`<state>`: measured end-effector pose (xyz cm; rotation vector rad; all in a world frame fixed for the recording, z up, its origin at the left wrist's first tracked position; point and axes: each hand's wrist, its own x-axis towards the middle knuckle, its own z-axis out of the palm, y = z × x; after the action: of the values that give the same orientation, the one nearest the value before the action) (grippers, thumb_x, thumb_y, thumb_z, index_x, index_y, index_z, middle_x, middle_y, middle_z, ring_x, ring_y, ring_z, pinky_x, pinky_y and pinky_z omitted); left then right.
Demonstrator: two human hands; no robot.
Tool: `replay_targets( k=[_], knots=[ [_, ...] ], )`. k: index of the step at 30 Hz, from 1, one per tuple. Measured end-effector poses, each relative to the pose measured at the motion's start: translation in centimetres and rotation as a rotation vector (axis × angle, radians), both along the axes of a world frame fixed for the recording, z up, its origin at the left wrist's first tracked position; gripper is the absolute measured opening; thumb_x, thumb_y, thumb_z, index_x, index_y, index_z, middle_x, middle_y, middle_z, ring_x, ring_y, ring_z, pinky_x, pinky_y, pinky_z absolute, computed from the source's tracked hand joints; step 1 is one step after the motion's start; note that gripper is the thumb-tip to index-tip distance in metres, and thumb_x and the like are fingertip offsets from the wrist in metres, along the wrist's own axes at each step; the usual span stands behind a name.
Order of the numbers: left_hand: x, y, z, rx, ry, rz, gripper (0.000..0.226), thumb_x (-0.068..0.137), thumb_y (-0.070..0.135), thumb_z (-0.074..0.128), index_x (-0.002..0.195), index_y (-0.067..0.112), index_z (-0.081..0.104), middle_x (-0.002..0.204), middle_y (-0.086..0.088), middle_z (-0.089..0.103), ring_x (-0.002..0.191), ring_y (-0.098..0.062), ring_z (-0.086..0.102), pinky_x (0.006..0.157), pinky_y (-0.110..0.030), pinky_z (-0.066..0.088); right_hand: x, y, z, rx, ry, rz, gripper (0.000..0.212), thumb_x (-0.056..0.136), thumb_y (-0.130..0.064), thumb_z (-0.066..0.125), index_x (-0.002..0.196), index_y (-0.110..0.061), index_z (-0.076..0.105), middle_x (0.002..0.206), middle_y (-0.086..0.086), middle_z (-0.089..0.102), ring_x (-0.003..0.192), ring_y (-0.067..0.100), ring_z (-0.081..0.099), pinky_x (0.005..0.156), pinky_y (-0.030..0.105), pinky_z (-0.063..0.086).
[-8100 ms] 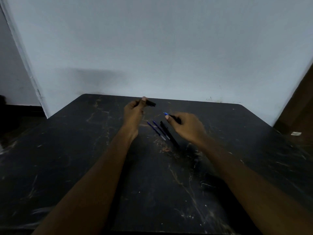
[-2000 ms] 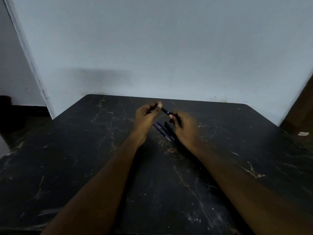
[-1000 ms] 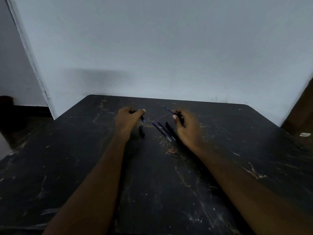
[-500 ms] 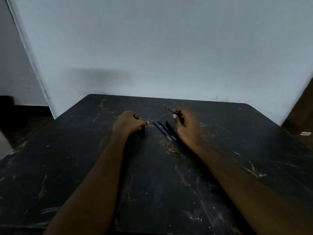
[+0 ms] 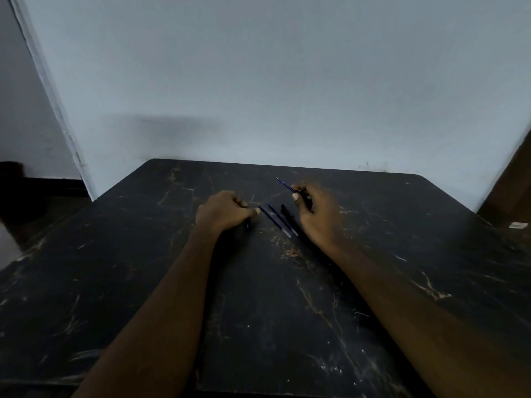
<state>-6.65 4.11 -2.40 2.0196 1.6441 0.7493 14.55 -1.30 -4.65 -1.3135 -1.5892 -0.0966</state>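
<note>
**Desk:** Head view: where do the pieces lie from your hands?

**Caption:** Between them. Two loose refills (image 5: 274, 221) rest side by side on the dark worktop (image 5: 143, 268). A black barrel (image 5: 287, 213) lies just beside them on your right. All three run the same diagonal, with far ends toward your left and near ends toward your right wrist.

**Desk:** And your hands?

**Caption:** Apart. Your right hand (image 5: 319, 216) is clamped on a third refill (image 5: 284, 183), which juts up and away to the far left, clear of the worktop. Your left hand (image 5: 222, 211) sits curled on the worktop, thumb tip at the far end of the nearer loose refill. Whether it pinches that end, this view does not show.

**Desk:** Which hand is nearer for the next pick?

**Caption:** The left, by my reading. It is at the far tip of the closest refill, so a pinch there and a lift along that diagonal looks the shorter way. The barrel lies closer to your right hand, its near end hidden behind it.
</note>
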Motion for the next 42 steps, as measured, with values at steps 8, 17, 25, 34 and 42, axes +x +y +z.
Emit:
replay_targets(
  k=[8,17,25,34,42],
  knots=[
    [-0.7,0.9,-0.4,0.056,-0.013,-0.014,0.011,0.077,0.034,0.074,0.070,0.028,0.069,0.081,0.005,0.073,0.069,-0.005,0.061,0.059,-0.023,0.043,0.1,0.0,0.1,-0.019,0.000,0.008,0.014,0.095,-0.023,0.052,0.105,-0.025,0.062,0.099,-0.005,0.063,0.091,0.008,0.054,0.075,0.031,0.048],
    [-1.1,1.3,-0.4,0.008,-0.053,-0.102,0.023,0.072,0.047,0.078,0.079,0.027,0.068,0.080,0.010,0.068,0.076,-0.008,0.062,0.066,-0.027,0.047,0.1,0.2,-0.1,-0.022,0.013,0.008,0.012,0.095,-0.027,0.052,0.103,-0.031,0.060,0.095,-0.011,0.060,0.089,0.005,0.054,0.073,0.030,0.047],
    [-1.2,1.1,0.1,0.017,-0.149,-0.095,0.009,0.073,0.024,0.078,0.076,0.026,0.070,0.072,0.009,0.072,0.066,-0.007,0.067,0.063,-0.025,0.053,0.1,0.3,-0.2,-0.017,0.030,0.006,0.011,0.094,-0.030,0.051,0.102,-0.034,0.058,0.095,-0.010,0.061,0.088,0.006,0.055,0.072,0.033,0.050],
    [-1.2,0.8,0.1,0.040,-0.184,-0.040,0.006,0.081,0.024,0.072,0.077,0.020,0.071,0.070,0.002,0.071,0.052,-0.011,0.062,0.037,-0.018,0.041,0.2,0.5,-0.3,-0.018,0.011,-0.004,0.013,0.094,-0.031,0.051,0.103,-0.033,0.060,0.097,-0.011,0.061,0.090,0.006,0.055,0.074,0.033,0.050],
    [-0.6,0.9,-0.2,0.170,-0.332,-0.005,0.026,0.081,0.045,0.073,0.068,0.022,0.067,0.065,0.006,0.067,0.063,-0.008,0.064,0.058,-0.023,0.048,0.1,0.5,-0.4,-0.020,0.018,0.009,0.015,0.092,-0.031,0.052,0.104,-0.033,0.061,0.093,-0.018,0.056,0.088,0.002,0.053,0.072,0.026,0.046]
  ],
)
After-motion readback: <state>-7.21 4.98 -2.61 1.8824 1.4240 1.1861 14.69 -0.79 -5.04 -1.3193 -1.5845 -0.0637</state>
